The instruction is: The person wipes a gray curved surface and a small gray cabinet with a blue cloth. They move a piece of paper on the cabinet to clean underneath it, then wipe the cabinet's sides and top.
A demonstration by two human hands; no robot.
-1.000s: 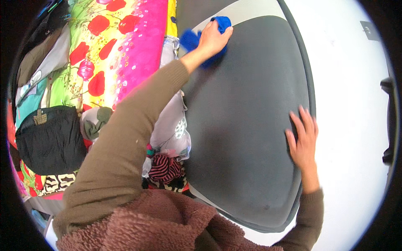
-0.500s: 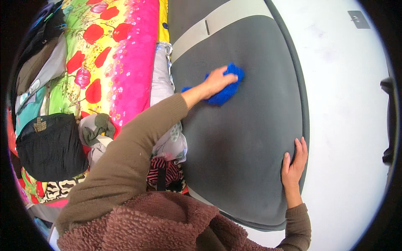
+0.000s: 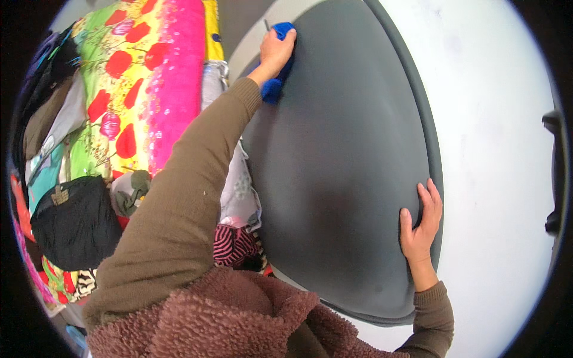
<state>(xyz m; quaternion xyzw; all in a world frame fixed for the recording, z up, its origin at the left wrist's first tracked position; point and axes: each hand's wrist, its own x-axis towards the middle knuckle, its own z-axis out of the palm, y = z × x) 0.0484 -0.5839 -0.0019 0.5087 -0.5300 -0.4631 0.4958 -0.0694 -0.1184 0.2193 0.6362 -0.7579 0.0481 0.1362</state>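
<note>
A dark grey padded panel (image 3: 343,131), like an upholstered headboard, curves through the middle of the view. My left hand (image 3: 276,53) is stretched to its far left part, closed over a bunched blue cloth (image 3: 272,91) that lies against the surface beside the pale band (image 3: 245,52). Part of the cloth is hidden under my palm. At the panel's right edge, my right hand (image 3: 422,230) rests with its fingers spread and holds nothing.
To the left lies a flowered quilt (image 3: 173,89) in pink, yellow and green. A black garment (image 3: 74,221) and other clothes are heaped near it. Pale pillows (image 3: 242,191) and a striped cloth (image 3: 234,246) sit against the panel. A white wall (image 3: 495,179) stands behind on the right.
My left hand has slid the blue cloth farther away and to the left, up to the pale band. My right hand stays at the right edge, nearly unmoved. The view has shifted slightly.
</note>
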